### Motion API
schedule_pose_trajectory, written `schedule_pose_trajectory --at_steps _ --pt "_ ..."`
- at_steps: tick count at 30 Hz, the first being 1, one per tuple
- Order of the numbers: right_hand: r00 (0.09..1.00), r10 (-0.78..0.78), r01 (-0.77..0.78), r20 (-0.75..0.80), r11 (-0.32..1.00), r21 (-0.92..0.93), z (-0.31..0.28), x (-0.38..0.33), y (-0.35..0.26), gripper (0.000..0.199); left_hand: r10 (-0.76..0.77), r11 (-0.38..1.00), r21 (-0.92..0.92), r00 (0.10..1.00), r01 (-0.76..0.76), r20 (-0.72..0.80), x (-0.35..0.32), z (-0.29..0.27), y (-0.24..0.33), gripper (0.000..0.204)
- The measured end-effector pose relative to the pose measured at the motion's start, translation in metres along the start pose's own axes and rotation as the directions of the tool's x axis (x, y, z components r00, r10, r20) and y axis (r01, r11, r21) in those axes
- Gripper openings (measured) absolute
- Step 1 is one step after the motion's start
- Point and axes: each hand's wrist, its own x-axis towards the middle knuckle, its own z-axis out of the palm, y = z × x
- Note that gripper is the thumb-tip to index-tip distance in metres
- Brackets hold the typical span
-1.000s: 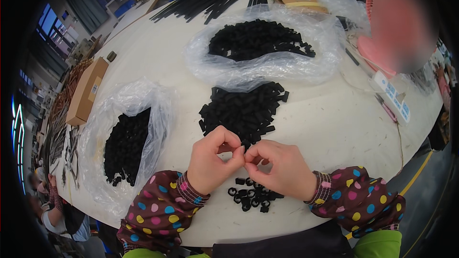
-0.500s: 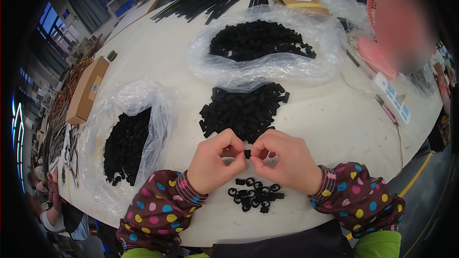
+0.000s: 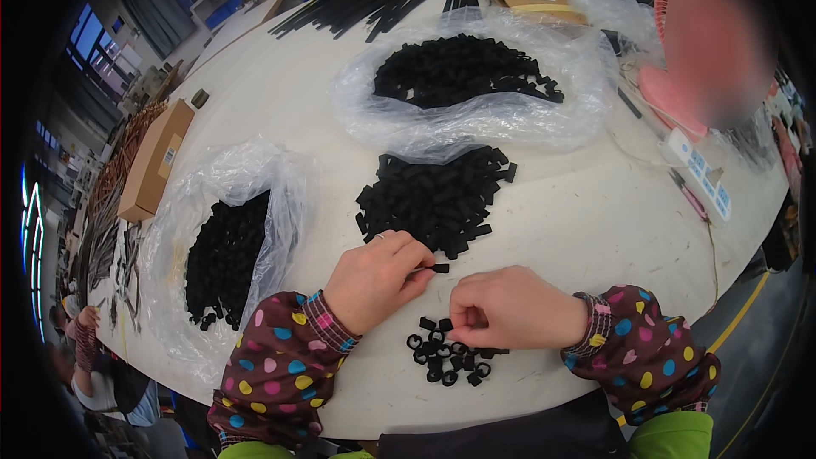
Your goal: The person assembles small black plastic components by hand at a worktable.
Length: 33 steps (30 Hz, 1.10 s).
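Note:
My left hand (image 3: 380,276) pinches a small black fabric piece (image 3: 441,269) between thumb and fingertips, just in front of a heap of similar black pieces (image 3: 433,195). My right hand (image 3: 512,310) is lowered over a cluster of small black rings (image 3: 448,376) close to me. Its fingers are curled together at the cluster's edge, and what they grip is hidden beneath them. Several rings lie flat with their open centres showing, while others stand on edge.
A clear plastic bag (image 3: 557,123) of black pieces lies beyond the heap; another plastic bag (image 3: 289,204) is at left. Around them are a cardboard box (image 3: 155,161), black strips (image 3: 374,0), a white power strip (image 3: 701,174) and pink-handled scissors (image 3: 690,195). A co-worker's arm (image 3: 87,331) shows far left.
My hands have parted. The left keeps the black piece near the heap, while the right has come down toward me onto the rings, some of which have shifted.

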Motion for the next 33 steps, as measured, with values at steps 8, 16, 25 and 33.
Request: schedule_pose_trajectory --at_steps 8,16,25,33 --pt "0.942 0.231 -0.122 -0.243 0.911 0.394 -0.004 0.008 0.007 0.020 0.176 0.983 0.087 0.965 -0.162 -0.193 0.004 -0.005 0.012 0.018" --pt "0.852 0.311 -0.082 -0.422 0.875 0.478 0.000 0.012 0.003 0.021 -0.445 0.492 -0.809 0.892 0.322 0.084 0.003 -0.005 0.029 0.019" --pt "0.746 -0.211 0.009 -0.632 0.952 -0.306 0.014 0.013 -0.004 0.029 -0.548 -0.134 -0.923 0.749 0.362 0.373 0.004 -0.002 0.024 0.020" --pt "0.826 0.083 0.062 -0.558 0.970 0.236 0.000 0.010 -0.003 0.027 -0.508 -0.139 -0.918 0.769 0.371 0.388 0.000 -0.003 0.022 0.016"
